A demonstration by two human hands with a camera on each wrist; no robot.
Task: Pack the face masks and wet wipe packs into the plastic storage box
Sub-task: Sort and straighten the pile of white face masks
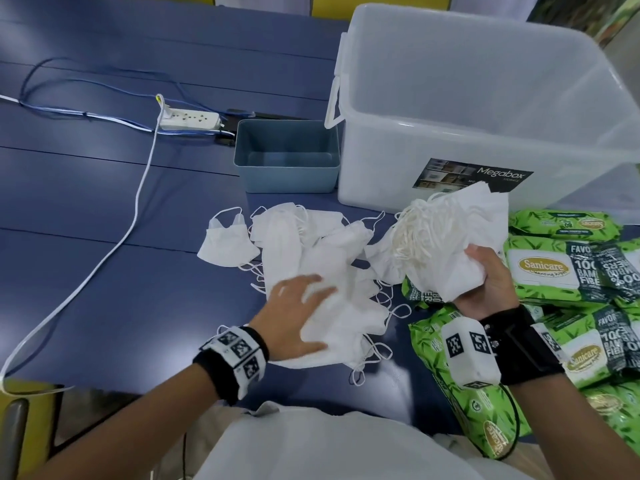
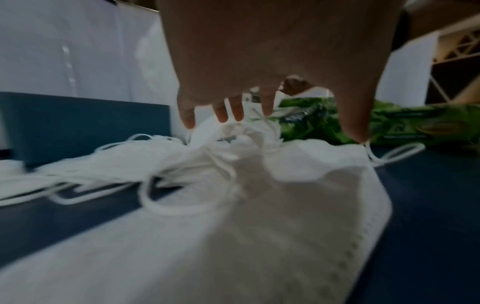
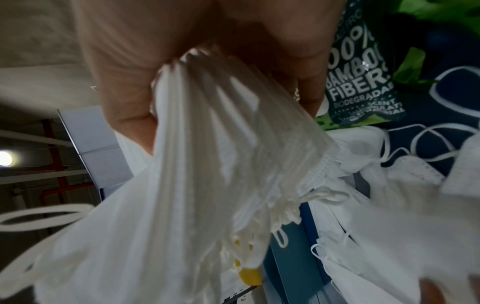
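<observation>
The right hand (image 1: 485, 282) holds a bunch of masks (image 1: 453, 237) tight in its grip, lifted just in front of the big clear box (image 1: 485, 109), likely to drop in. The left hand (image 1: 294, 317) lies flat, fingers spread, on the loose masks (image 1: 311, 244) on the counter (image 1: 104, 202). Green wipe packs (image 1: 554, 275) wait beside.

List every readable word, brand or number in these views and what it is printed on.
"Megabox": label on the clear plastic storage box; the smaller print beneath is unreadable.
"Sanicare": gold oval on the green wet wipe packs.
"100% BAMBOO FIBER" and "BIODEGRADA…", cut off: dark panel on a wet wipe pack.
"FAVOR…", cut off: same packs.
Black-and-white square markers, no words: wrist bands.
</observation>
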